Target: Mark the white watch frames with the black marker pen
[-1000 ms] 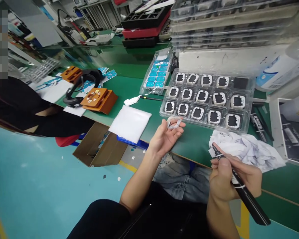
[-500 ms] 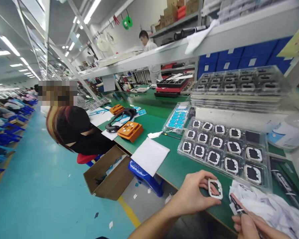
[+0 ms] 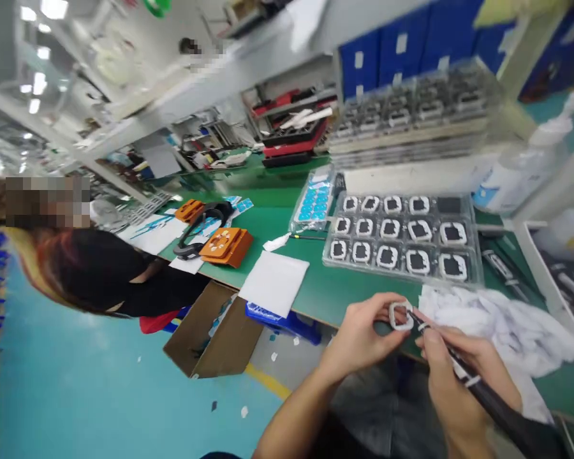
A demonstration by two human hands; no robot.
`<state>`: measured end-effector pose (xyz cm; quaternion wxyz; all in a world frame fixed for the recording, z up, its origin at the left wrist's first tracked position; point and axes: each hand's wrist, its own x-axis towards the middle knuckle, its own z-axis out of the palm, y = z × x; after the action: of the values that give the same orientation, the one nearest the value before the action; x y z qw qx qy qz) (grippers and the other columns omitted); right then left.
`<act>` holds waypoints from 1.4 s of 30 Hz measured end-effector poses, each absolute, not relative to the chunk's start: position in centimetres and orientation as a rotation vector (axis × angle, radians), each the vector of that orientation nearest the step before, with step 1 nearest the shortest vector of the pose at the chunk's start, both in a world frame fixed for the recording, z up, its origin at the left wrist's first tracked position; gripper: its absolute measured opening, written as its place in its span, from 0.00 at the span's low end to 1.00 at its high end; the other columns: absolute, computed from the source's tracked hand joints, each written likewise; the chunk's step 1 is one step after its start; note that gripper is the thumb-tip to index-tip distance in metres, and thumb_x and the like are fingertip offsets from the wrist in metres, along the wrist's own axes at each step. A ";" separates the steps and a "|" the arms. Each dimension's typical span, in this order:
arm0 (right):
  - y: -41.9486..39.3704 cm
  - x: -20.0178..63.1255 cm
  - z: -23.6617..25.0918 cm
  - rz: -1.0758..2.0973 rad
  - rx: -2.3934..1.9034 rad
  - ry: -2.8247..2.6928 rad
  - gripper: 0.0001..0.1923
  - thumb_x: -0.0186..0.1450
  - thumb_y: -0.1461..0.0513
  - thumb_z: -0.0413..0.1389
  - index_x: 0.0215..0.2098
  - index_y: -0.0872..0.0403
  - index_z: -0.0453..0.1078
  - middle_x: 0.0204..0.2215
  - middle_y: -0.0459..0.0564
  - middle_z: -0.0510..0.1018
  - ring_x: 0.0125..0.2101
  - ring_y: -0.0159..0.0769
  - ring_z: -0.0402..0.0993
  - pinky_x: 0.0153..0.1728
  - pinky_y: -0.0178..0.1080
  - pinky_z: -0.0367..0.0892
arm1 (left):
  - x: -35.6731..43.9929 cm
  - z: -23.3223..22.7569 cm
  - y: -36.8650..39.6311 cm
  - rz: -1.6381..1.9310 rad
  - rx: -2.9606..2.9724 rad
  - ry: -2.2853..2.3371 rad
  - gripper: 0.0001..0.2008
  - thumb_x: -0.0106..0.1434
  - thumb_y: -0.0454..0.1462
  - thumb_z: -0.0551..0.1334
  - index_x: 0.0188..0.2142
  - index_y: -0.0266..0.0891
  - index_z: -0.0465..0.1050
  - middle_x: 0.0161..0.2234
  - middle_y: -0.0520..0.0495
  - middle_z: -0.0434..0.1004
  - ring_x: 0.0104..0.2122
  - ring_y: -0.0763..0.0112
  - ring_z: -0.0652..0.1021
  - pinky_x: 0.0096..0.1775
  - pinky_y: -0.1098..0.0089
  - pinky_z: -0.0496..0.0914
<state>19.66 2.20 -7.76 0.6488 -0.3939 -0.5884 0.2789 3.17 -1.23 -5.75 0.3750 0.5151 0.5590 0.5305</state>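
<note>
At the near edge of the green surface (image 3: 287, 217), the left hand (image 3: 363, 335) pinches a small white square frame (image 3: 400, 315) between thumb and fingertips, fingers curled close around its rim. Just right of it, the right hand (image 3: 452, 376) is closed around a black marker (image 3: 488, 392), its tip touching the frame. Farther back lies a clear tray (image 3: 402, 271) of similar frames, and to the right a crumpled white cloth (image 3: 502, 325).
</note>
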 end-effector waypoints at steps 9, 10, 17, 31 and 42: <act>1.8 19.6 -5.5 0.601 -0.831 -1.533 0.03 0.79 0.63 0.71 0.49 0.48 0.85 0.49 0.51 0.96 0.45 0.48 0.98 0.48 0.44 0.94 | 2.7 -4.9 -2.6 1.363 1.350 1.504 0.20 0.76 0.40 0.81 0.64 0.48 0.86 0.56 0.46 0.96 0.52 0.60 0.95 0.61 0.62 0.90; 1.8 19.5 -5.3 0.595 -0.827 -1.540 0.04 0.79 0.64 0.71 0.49 0.48 0.84 0.49 0.51 0.96 0.46 0.47 0.98 0.48 0.43 0.94 | 2.7 -4.9 -2.7 1.361 1.357 1.520 0.21 0.75 0.41 0.81 0.65 0.48 0.86 0.56 0.46 0.96 0.53 0.59 0.95 0.61 0.62 0.90; 1.7 19.5 -4.5 0.621 -0.852 -1.567 0.05 0.79 0.66 0.69 0.48 0.48 0.82 0.46 0.49 0.96 0.48 0.46 0.98 0.51 0.41 0.94 | 2.9 -5.3 -3.2 1.381 1.477 1.634 0.21 0.76 0.38 0.81 0.65 0.49 0.87 0.57 0.48 0.96 0.53 0.61 0.96 0.60 0.66 0.90; 1.7 19.3 -4.1 0.651 -0.851 -1.572 0.08 0.78 0.68 0.69 0.49 0.47 0.81 0.45 0.49 0.96 0.48 0.49 0.98 0.49 0.44 0.96 | 2.4 -6.2 -3.4 1.378 1.736 1.691 0.25 0.77 0.34 0.79 0.69 0.51 0.83 0.57 0.48 0.96 0.50 0.65 0.96 0.58 0.70 0.90; 1.8 19.5 -4.5 0.625 -0.903 -1.602 0.05 0.77 0.64 0.71 0.46 0.46 0.83 0.44 0.50 0.95 0.46 0.50 0.98 0.49 0.47 0.97 | 2.1 -5.9 -3.3 1.342 1.769 1.695 0.23 0.78 0.36 0.78 0.69 0.48 0.84 0.56 0.47 0.96 0.49 0.65 0.96 0.56 0.69 0.91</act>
<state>19.52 1.84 -4.48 0.5646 -0.3837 -0.6808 0.2656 2.08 -3.25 -5.92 0.1731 0.6237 0.5977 0.4730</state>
